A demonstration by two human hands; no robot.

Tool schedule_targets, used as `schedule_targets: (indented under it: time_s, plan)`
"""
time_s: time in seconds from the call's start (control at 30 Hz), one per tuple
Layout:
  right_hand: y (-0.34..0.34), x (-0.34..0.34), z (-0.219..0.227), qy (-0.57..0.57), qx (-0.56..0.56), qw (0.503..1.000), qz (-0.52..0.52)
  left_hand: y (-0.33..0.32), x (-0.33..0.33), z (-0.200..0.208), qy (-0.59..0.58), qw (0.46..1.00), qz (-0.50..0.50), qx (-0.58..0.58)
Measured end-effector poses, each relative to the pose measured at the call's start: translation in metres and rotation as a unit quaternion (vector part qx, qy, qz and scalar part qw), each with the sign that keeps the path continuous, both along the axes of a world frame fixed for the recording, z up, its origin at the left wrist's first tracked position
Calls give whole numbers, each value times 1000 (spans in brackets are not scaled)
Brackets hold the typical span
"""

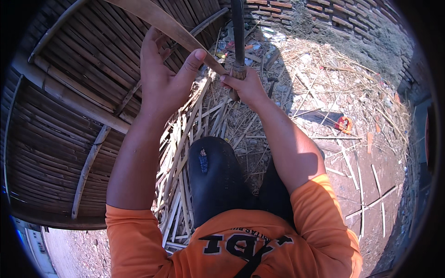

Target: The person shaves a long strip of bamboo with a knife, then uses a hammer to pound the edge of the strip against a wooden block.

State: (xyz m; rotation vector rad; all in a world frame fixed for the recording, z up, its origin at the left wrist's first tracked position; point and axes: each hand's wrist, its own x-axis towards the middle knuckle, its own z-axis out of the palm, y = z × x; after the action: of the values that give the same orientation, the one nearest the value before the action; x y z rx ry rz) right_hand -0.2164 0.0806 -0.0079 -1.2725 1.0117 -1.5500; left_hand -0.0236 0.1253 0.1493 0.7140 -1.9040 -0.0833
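Note:
A wide, flat bamboo strip (178, 34) slants from the top edge down toward my right hand. My left hand (162, 76) supports it loosely, with the thumb resting on its face and the fingers partly hidden behind it. My right hand (250, 88) is wrapped round the wooden handle of a machete (238, 34), whose dark blade points up and away from me. The thumb of that hand also presses at the near end of the strip. My fingers there are mostly out of sight.
A slatted bamboo panel wall (69, 97) rises on the left. Split bamboo strips (178, 162) lie heaped beside my left leg. Dry straw and scraps (333, 69) cover the ground toward a brick wall (352, 16). A red packet (344, 124) lies at right, near loose sticks.

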Motion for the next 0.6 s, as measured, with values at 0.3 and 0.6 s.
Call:
schedule_targets:
  time_s: [0.3,0.6]
  plan:
    - [39,-38,32,259,-1,956,-138,-33,-22,14,21,971,-95,217]
    - [162,-56,173,143,-100,983,-51,-65,-47,-10,-18,972,-29,234]
